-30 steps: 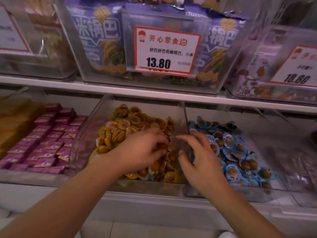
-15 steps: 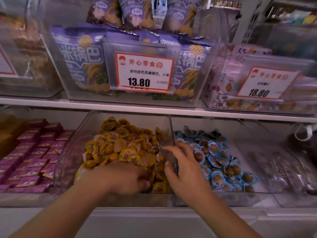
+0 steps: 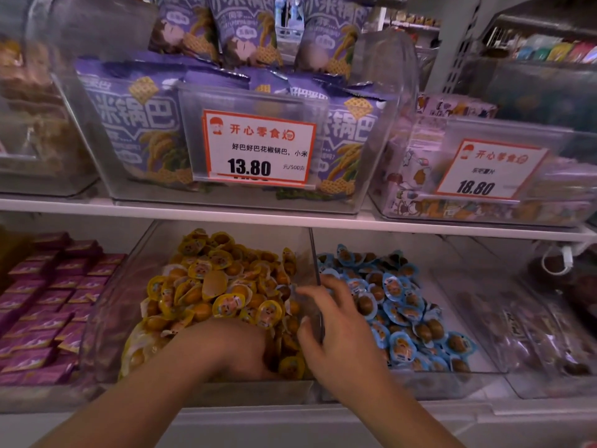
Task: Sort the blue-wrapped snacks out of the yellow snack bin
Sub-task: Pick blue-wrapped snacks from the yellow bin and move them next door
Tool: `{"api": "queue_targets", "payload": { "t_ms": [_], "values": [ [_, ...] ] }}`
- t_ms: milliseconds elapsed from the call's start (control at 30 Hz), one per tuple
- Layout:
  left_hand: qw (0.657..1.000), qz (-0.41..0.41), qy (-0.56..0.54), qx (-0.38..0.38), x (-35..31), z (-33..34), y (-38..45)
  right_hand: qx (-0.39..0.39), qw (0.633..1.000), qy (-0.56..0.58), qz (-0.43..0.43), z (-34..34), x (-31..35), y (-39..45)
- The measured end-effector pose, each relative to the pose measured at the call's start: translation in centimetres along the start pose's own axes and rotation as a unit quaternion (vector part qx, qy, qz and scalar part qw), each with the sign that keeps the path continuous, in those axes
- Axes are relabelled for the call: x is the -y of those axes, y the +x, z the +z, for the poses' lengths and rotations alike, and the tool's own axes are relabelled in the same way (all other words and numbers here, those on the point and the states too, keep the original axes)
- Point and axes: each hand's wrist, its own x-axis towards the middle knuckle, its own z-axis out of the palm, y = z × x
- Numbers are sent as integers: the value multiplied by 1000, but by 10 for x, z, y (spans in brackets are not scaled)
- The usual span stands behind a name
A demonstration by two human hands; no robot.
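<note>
your left hand (image 3: pixel 226 347) is dug into the yellow-wrapped snacks (image 3: pixel 219 286) at the front of the yellow snack bin (image 3: pixel 106 318), fingers buried, so whether it grips anything cannot be told. your right hand (image 3: pixel 336 331) rests spread over the clear divider (image 3: pixel 315 260), thumb on the yellow side, fingers apart. the blue-wrapped snacks (image 3: pixel 403 305) lie in the neighbouring bin on the right.

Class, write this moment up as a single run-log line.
left hand: dug into yellow snack bin | right hand: on divider by blue-wrapped snacks | grasp: unseen
</note>
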Motion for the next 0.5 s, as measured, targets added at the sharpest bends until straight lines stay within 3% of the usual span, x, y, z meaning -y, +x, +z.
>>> {"api": "queue_targets", "payload": {
  "t_ms": [100, 300, 367, 500],
  "values": [
    [997, 54, -33, -46, 2, 4, 3, 4, 1000, 2, 0, 0, -1, 0],
    [951, 119, -255, -132, 24, 9, -5, 16, 1000, 23, 2, -4, -2, 2],
    [910, 112, -345, -203, 37, 7, -14, 18, 999, 38, 1, -6, -2, 2],
    [759, 98, -578, -285, 46, 7, -31, 6, 999, 44, 13, -7, 2, 1]
  ]
}}
